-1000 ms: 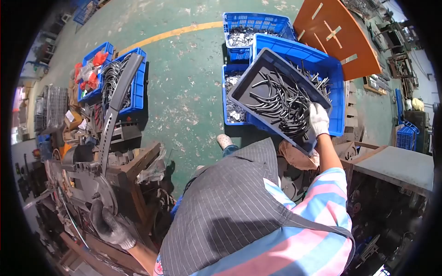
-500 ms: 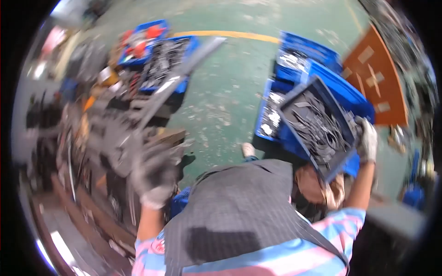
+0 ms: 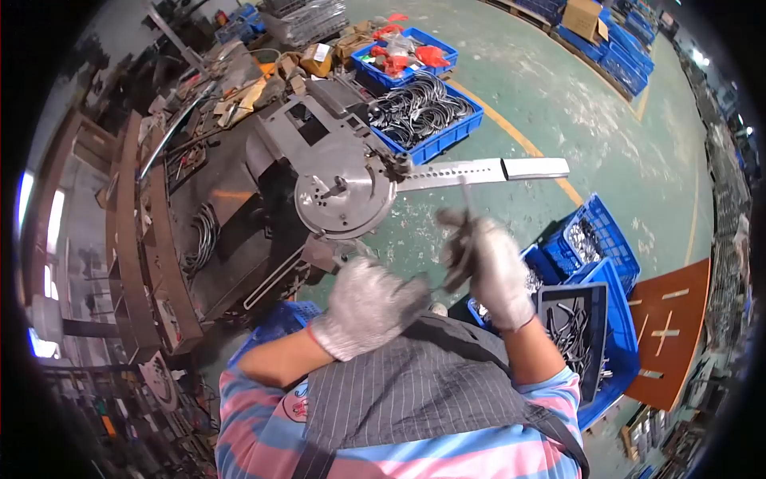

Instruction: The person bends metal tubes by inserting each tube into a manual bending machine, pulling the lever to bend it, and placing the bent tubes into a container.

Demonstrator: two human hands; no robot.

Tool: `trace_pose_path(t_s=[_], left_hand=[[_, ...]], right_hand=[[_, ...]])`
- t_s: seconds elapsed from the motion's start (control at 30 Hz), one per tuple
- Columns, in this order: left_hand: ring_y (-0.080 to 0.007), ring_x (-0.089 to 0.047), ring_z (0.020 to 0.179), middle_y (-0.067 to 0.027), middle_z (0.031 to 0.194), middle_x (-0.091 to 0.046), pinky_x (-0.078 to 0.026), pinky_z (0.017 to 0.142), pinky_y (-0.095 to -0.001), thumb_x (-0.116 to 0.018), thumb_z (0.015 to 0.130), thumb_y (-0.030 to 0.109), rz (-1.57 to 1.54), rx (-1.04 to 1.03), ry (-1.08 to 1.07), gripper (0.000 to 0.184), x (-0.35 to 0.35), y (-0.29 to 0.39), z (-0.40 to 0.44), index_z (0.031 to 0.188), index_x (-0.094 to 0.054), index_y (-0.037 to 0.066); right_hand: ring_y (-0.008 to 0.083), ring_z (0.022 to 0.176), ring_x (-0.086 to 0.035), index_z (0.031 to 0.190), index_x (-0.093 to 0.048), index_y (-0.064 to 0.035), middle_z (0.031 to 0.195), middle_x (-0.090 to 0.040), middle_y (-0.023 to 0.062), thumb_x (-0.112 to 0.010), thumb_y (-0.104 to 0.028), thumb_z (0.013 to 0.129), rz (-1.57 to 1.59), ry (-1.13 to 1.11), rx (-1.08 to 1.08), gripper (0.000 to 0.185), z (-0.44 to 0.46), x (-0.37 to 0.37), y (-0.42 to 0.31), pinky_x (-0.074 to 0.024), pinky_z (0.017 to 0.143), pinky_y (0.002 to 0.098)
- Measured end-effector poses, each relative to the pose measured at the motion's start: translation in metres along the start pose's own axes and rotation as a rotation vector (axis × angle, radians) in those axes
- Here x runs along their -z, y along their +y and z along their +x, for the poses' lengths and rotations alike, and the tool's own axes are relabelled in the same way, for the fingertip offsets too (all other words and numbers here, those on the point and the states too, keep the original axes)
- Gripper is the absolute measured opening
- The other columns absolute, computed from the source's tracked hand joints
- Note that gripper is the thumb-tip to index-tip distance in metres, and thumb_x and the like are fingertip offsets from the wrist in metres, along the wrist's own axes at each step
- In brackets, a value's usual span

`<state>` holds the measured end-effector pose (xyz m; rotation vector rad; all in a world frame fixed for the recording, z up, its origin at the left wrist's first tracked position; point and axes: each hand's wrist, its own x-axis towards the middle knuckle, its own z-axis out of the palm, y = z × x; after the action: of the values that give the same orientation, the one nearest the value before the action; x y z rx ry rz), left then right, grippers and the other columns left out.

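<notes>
Both my hands wear pale knitted gloves with dark, soiled palms and are in front of the apron. My right hand [image 3: 496, 271] is closed round a thin grey metal strip [image 3: 466, 199] that sticks up past its fingers; motion blurs it. To the left, my left hand [image 3: 367, 310] is closed, its fingertips pointing at the right hand; whether anything is in them is hidden. Beyond the left hand stands a metal bench machine with a round plate [image 3: 343, 209] and a long perforated bar [image 3: 455, 174]. Beside my right forearm, a dark grey bin [image 3: 571, 292] holds dark metal strips [image 3: 566, 335].
Blue crates [image 3: 622, 315] of metal parts surround the grey bin, with an orange-brown board [image 3: 674, 335] beside them. Beyond the machine, a blue crate [image 3: 448, 142] holds curved metal pieces; another [image 3: 451, 57] holds red and clear bags. Steel beams [image 3: 128, 239] lie at left.
My right hand has left the grey bin's edge and moved inward, now with a thin metal strip. My left hand has come in toward the right one. The view has turned.
</notes>
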<state>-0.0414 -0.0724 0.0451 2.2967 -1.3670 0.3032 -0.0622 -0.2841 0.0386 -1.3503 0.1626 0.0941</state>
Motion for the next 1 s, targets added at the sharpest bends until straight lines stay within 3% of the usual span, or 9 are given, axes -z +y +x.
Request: trace_pose_path(t_s=[0.07, 0.17, 0.27, 0.33, 0.4, 0.5, 0.63, 0.7, 1.0], left_hand=[[-0.0241, -0.059, 0.06, -0.0037, 0.062, -0.057, -0.043, 0.064, -0.0399, -0.071, 0.084, 0.033, 0.136, 0.172, -0.079, 0.022, 0.009, -0.007, -0.015, 0.096, -0.068, 0.015], [-0.0244, -0.061, 0.066, -0.0049, 0.065, -0.06, -0.044, 0.068, -0.0413, -0.07, 0.084, 0.033, 0.23, 0.226, -0.009, 0.022, 0.005, -0.013, -0.029, 0.097, -0.068, 0.016], [-0.0244, -0.062, 0.07, -0.0043, 0.068, -0.063, -0.045, 0.076, -0.0421, -0.071, 0.083, 0.033, 0.229, 0.276, 0.036, 0.019, 0.003, -0.021, -0.027, 0.091, -0.069, 0.016], [-0.024, -0.062, 0.072, -0.0038, 0.069, -0.063, -0.046, 0.081, -0.0423, -0.072, 0.082, 0.033, 0.237, 0.281, 0.093, 0.018, -0.004, -0.031, -0.028, 0.088, -0.069, 0.016], [-0.0287, -0.062, 0.08, -0.0054, 0.071, -0.062, -0.044, 0.1, -0.0514, -0.08, 0.071, 0.029, 0.245, 0.268, 0.128, 0.019, -0.009, -0.039, -0.028, 0.083, -0.073, 0.015], [-0.0287, -0.061, 0.09, -0.0035, 0.08, -0.063, -0.039, 0.106, -0.0556, -0.079, 0.07, 0.028, 0.321, 0.302, 0.149, 0.019, -0.005, -0.044, -0.023, 0.084, -0.072, 0.017], [-0.0296, -0.06, 0.102, -0.0036, 0.095, -0.065, -0.036, 0.107, -0.0567, -0.078, 0.07, 0.027, 0.294, 0.35, 0.161, 0.022, -0.01, -0.046, -0.025, 0.088, -0.07, 0.017], [-0.0298, -0.058, 0.108, -0.0037, 0.106, -0.064, -0.036, 0.107, -0.0561, -0.078, 0.069, 0.026, 0.259, 0.352, 0.22, 0.026, -0.018, -0.05, -0.025, 0.09, -0.067, 0.016], [-0.0293, -0.057, 0.111, -0.0027, 0.111, -0.063, -0.037, 0.105, -0.054, -0.075, 0.074, 0.023, 0.178, 0.417, 0.238, 0.021, -0.029, -0.054, -0.009, 0.09, -0.066, 0.013]], right_hand=[[0.014, 0.057, -0.061, 0.115, -0.065, 0.0018, 0.077, -0.065, 0.0097, -0.043, -0.033, 0.107, -0.007, -0.093, -0.098, 0.041, 0.007, -0.022, 0.008, -0.0508, 0.053, 0.0258], [0.0134, 0.052, -0.058, 0.099, -0.067, 0.0013, 0.07, -0.062, 0.0081, -0.046, -0.035, 0.106, -0.107, -0.117, -0.197, 0.042, 0.028, -0.037, 0.013, -0.0479, 0.047, 0.0258], [0.0147, 0.036, -0.05, 0.088, -0.066, 0.0008, 0.06, -0.056, 0.0061, -0.049, -0.039, 0.103, -0.069, -0.092, -0.288, 0.046, 0.047, -0.047, 0.028, -0.0375, 0.036, 0.0248], [0.0146, 0.039, -0.049, 0.088, -0.066, 0.0006, 0.06, -0.056, 0.0063, -0.049, -0.038, 0.103, -0.042, -0.084, -0.289, 0.045, 0.05, -0.049, 0.034, -0.0392, 0.036, 0.0262], [0.0145, 0.042, -0.049, 0.088, -0.066, 0.0004, 0.061, -0.055, 0.0065, -0.049, -0.037, 0.102, -0.02, -0.08, -0.291, 0.043, 0.054, -0.05, 0.036, -0.0408, 0.036, 0.0276], [0.015, 0.04, -0.047, 0.086, -0.065, 0.0005, 0.059, -0.054, 0.0064, -0.049, -0.036, 0.101, 0.007, -0.049, -0.315, 0.042, 0.062, -0.053, 0.038, -0.0395, 0.035, 0.0279], [0.0152, 0.04, -0.047, 0.086, -0.066, 0.0007, 0.055, -0.052, 0.006, -0.048, -0.035, 0.1, 0.024, -0.062, -0.302, 0.042, 0.074, -0.054, 0.042, -0.0386, 0.035, 0.0282], [0.0145, 0.04, -0.046, 0.087, -0.068, 0.0001, 0.055, -0.053, 0.0053, -0.049, -0.037, 0.1, -0.164, -0.064, -0.309, 0.044, 0.073, -0.056, 0.033, -0.0388, 0.037, 0.0283], [0.0116, 0.043, -0.049, 0.083, -0.068, -0.0016, 0.061, -0.06, 0.0062, -0.048, -0.036, 0.101, -0.233, -0.079, -0.34, 0.044, 0.09, -0.055, 0.016, -0.0394, 0.038, 0.0283]])
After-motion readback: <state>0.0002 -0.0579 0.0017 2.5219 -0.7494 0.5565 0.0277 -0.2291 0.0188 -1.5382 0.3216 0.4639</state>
